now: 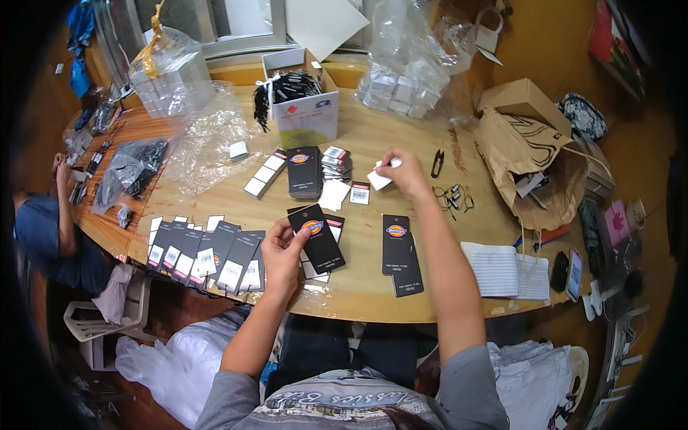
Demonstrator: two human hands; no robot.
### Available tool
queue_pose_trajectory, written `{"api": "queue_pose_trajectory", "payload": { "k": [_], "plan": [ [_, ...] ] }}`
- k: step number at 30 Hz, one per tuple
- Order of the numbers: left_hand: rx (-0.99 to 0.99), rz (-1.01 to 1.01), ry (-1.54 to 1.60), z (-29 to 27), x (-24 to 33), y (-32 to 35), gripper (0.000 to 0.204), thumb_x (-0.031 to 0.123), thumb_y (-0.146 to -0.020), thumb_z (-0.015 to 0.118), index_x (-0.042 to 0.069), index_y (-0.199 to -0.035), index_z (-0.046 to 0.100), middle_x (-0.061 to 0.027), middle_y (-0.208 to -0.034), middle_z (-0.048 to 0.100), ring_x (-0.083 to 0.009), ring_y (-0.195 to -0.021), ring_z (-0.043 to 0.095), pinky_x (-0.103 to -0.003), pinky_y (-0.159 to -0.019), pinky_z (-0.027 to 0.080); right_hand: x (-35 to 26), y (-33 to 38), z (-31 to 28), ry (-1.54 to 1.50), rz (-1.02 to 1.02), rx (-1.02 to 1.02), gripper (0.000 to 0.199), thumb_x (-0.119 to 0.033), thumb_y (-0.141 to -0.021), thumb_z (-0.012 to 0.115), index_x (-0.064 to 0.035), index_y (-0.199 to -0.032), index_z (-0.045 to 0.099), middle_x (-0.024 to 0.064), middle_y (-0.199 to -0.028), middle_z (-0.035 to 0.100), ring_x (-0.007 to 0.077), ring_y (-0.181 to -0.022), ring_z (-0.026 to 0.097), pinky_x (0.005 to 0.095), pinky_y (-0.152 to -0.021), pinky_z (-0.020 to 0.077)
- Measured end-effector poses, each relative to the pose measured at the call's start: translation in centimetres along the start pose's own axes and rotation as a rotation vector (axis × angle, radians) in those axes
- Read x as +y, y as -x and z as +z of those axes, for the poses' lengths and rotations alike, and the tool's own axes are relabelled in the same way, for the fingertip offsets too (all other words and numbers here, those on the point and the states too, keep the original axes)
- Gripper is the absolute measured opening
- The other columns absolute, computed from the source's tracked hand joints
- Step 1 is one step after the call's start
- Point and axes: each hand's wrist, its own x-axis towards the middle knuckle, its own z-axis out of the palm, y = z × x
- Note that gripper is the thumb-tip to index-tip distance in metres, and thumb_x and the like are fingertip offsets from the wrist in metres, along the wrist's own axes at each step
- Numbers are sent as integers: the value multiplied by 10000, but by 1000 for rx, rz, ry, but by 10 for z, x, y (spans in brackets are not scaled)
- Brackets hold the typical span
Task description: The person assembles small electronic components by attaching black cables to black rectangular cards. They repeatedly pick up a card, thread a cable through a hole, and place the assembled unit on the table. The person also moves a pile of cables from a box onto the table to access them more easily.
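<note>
The person is sitting at a round wooden counter [401, 287] and is working with both hands. The left hand [281, 251] is closing its fingers on a black hang tag [317, 228], which has an oval coloured emblem on its face. The tag is being held tilted, just above a few other tags that are lying on the counter near the front edge. The right hand [403, 172] is reaching farther forward and is pinching a small white sticker sheet [380, 177] between thumb and fingers, just beside a small barcode label [360, 193] lying flat on the wood.

To the left of the held tag, a fanned row of black tags [204, 256] with white barcode stickers is lying along the counter edge. Behind the hands, a neat stack of black tags [304, 172] is standing next to a pile of barcode labels [337, 163]. Two more black tags [398, 251] are lying to the right of the left hand, overlapping each other. A small black thread snip [437, 163] is lying beyond the right hand, and a brown paper bag [534, 168] is sitting open at the right side. An open white box [299, 97] with black cords is standing at the back. Another person in a blue shirt [39, 229] is sitting at the far left.
</note>
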Motion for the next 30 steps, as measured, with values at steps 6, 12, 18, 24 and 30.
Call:
{"api": "queue_pose_trajectory", "payload": {
  "k": [6,12,18,24,30],
  "plan": [
    [2,21,-14,-3,1,2,184,-23,-744,550,-25,-921,502,-91,-883,580,-113,-806,544,-215,-743,418,-53,69,-86,491,116,-303,333,-52,-643,623,-82,-941,479,102,-813,551,189,-716,552,307,-626,442],
    [5,-2,-22,0,1,2,193,-21,-745,551,-33,-931,497,-94,-881,579,-109,-801,544,-212,-735,420,-56,119,-82,770,-12,-384,390,-174,-683,618,-71,-1018,446,162,-896,524,296,-817,516,338,-731,393],
    [49,56,-22,-1,5,2,184,-13,-749,551,-30,-925,499,-82,-874,578,-103,-789,540,-199,-717,413,-61,53,-30,444,-166,-143,294,-186,-665,635,-21,-893,551,179,-794,561,297,-749,541,342,-667,420],
    [88,76,-29,-2,2,2,152,0,-756,550,-15,-895,488,-70,-850,575,-89,-772,533,-201,-708,411,-48,26,59,695,-46,-121,429,-299,-583,708,1,-862,583,171,-940,532,281,-889,510,346,-736,432],
    [79,95,-37,-5,3,4,160,14,-766,544,-3,-908,473,-66,-857,565,-86,-783,524,-199,-722,405,-56,23,83,814,128,-185,458,-299,-551,736,-26,-890,591,145,-964,524,255,-954,479,349,-757,434]
  ]
}}
